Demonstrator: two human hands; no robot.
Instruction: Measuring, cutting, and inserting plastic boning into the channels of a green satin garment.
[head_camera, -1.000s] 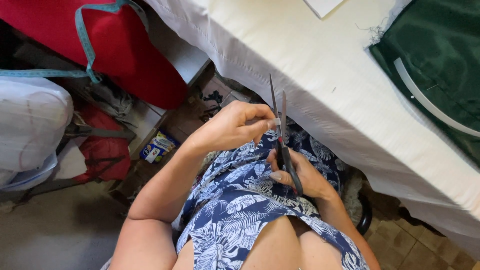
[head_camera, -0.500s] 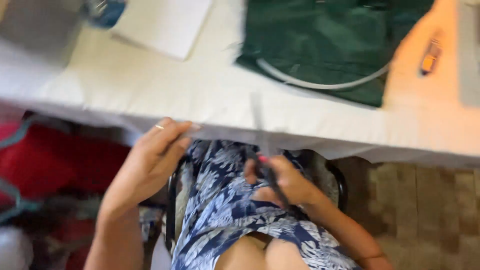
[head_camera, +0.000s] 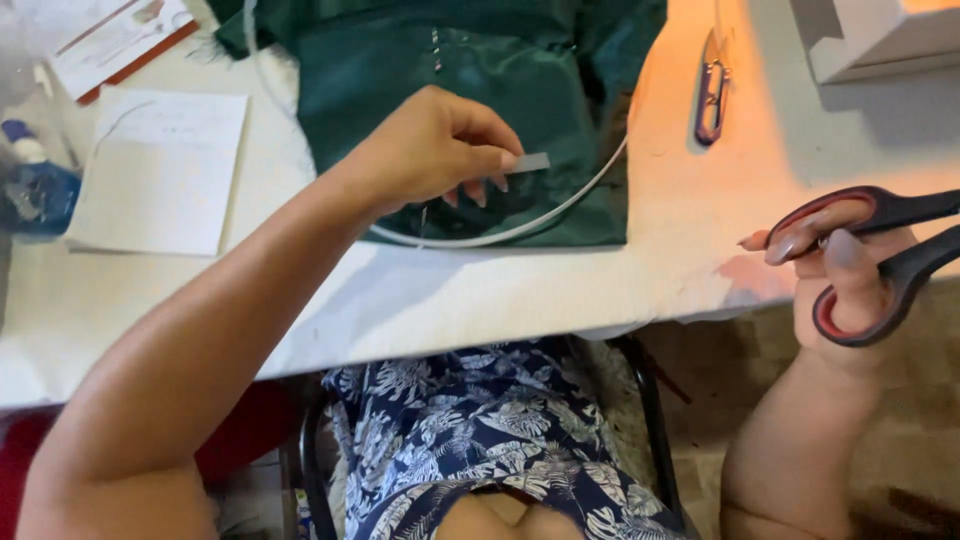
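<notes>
Hands: two, both busy. Left hand (head_camera: 430, 150), upper centre of the frame, has fingers closed in a pinch on one small grey strip (head_camera: 530, 162), thumb on top, end poking out rightward — held flat, probably to keep it straight above the green fabric (head_camera: 450, 70). Strip sits just over the fabric's lower middle, near the white cord (head_camera: 500, 235) that curves along the fabric's lower edge.

Right hand (head_camera: 835, 275), far right edge, grips one pair of scissors (head_camera: 880, 260) with red-and-black handles; fingers are through the loops, wrapped shut. Blades run out of frame, so I cannot tell if they're open. Hand hangs off the table (head_camera: 400, 300) edge, well apart from the strip — looks parked clear of the fabric.

Other counts: one thread snips (head_camera: 710, 95) upper right, lying on the tablecloth beside the fabric; one white paper sheet (head_camera: 160, 170) at left; one booklet (head_camera: 120, 40) at upper left; one blue bottle (head_camera: 40, 190) at far left; one white machine base (head_camera: 870, 40) in the top right corner.
</notes>
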